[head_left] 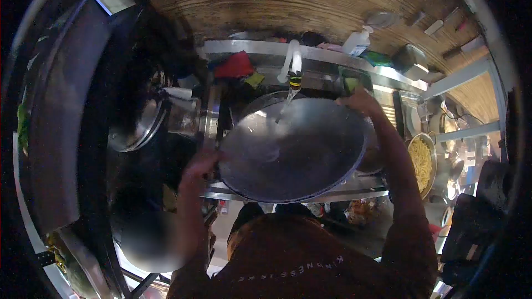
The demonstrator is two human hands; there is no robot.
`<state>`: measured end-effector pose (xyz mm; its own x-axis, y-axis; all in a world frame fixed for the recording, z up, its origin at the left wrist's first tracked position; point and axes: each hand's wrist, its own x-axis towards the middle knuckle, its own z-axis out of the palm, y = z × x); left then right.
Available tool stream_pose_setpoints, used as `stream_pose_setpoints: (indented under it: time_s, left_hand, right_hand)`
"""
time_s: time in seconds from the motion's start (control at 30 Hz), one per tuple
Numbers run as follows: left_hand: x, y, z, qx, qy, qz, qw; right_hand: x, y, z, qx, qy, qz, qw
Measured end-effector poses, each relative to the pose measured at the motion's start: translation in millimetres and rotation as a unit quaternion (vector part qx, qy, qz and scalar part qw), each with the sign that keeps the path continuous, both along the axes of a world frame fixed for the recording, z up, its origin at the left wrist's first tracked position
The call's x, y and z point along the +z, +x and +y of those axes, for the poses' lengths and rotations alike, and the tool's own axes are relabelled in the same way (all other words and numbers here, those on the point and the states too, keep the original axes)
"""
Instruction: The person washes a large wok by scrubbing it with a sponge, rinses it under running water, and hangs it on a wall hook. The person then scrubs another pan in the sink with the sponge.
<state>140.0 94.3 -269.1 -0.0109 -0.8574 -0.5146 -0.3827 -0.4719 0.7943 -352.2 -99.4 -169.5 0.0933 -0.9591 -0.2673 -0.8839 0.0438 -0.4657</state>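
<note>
A large, wide metal wok is tilted over the sink, and water from the faucet runs into it. My right hand is closed on its far right rim. At the left edge, my left hand grips the wok's side, somewhat smeared by motion; its fingertips are hard to make out. Just beyond my right hand is a green item, possibly a sponge. Most of the sink basin lies hidden under the wok.
A red cloth and a yellow-green cloth lie behind the sink at left. On the back ledge stand a white pump bottle and a metal container. To the right is a pan of noodles; round metal cookware sits left.
</note>
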Motion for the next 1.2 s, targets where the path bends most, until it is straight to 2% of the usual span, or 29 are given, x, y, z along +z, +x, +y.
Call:
stream_pose_setpoints:
  time_s: [0.07,0.17,0.27,0.33,0.37,0.43,0.53,0.57,0.6,0.67,0.7,0.77,0.8,0.87,0.9,0.97,1.03,1.1,1.13,1.17,1.2]
  left_hand:
    - [48,9,-28,-0.086,0.046,-0.117,0.988]
    - [82,15,-26,-0.065,0.013,-0.176,0.982]
    - [130,-12,-23,0.028,0.009,-0.194,0.981]
    - [78,-2,-27,0.058,-0.093,-0.144,0.983]
    - [46,2,-30,0.074,-0.144,-0.119,0.980]
    - [-10,-4,-46,0.068,-0.150,-0.105,0.981]
    - [-26,-44,-68,0.057,-0.145,-0.116,0.981]
    - [-28,-60,-75,0.055,-0.142,-0.125,0.980]
    - [-58,-70,-83,0.078,-0.168,-0.053,0.981]
    - [-154,-94,-102,0.127,-0.214,0.093,0.964]
    - [-169,-110,-105,0.131,-0.183,0.131,0.965]
    - [-189,-148,-109,0.139,-0.122,0.206,0.961]
    - [-203,-165,-109,0.167,-0.087,0.309,0.932]
    - [-224,-199,-104,0.218,-0.012,0.500,0.838]
    - [-141,-211,-97,0.189,-0.064,0.312,0.929]
    - [-170,-223,-99,0.179,0.085,0.429,0.881]
    - [-180,-223,-97,0.175,0.152,0.495,0.837]
    - [-167,-214,-89,0.179,0.142,0.523,0.821]
    - [-161,-197,-80,0.118,0.065,0.399,0.907]
    - [-156,-168,-66,0.054,-0.014,0.261,0.964]
    - [-134,-148,-61,0.025,-0.067,0.203,0.977]
  right_hand:
    - [-10,9,16,-0.019,0.048,-0.070,0.996]
    - [-39,15,30,-0.068,0.032,-0.152,0.986]
    - [-55,11,33,-0.112,0.011,-0.197,0.974]
    - [-55,2,31,-0.158,0.017,-0.153,0.975]
    - [-51,-4,29,-0.158,0.003,-0.193,0.968]
    - [-27,-11,31,-0.160,-0.029,-0.258,0.952]
    - [49,12,47,-0.169,-0.091,-0.308,0.932]
    - [76,19,49,-0.190,-0.082,-0.255,0.944]
    - [84,16,49,-0.185,-0.107,-0.226,0.950]
    - [95,13,45,-0.171,-0.156,-0.165,0.959]
    - [102,13,44,-0.163,-0.181,-0.130,0.961]
    - [120,21,46,-0.177,-0.184,-0.147,0.956]
    - [136,30,49,-0.176,-0.178,-0.149,0.957]
    - [165,48,56,-0.176,-0.164,-0.161,0.957]
    - [175,56,60,-0.177,-0.155,-0.172,0.956]
    - [188,65,63,-0.182,-0.153,-0.178,0.955]
    - [194,72,63,-0.190,-0.167,-0.168,0.953]
    - [192,67,56,-0.185,-0.181,-0.171,0.951]
    - [191,62,51,-0.182,-0.189,-0.172,0.950]
    - [185,53,44,-0.186,-0.181,-0.172,0.950]
    - [175,41,38,-0.173,-0.186,-0.172,0.952]
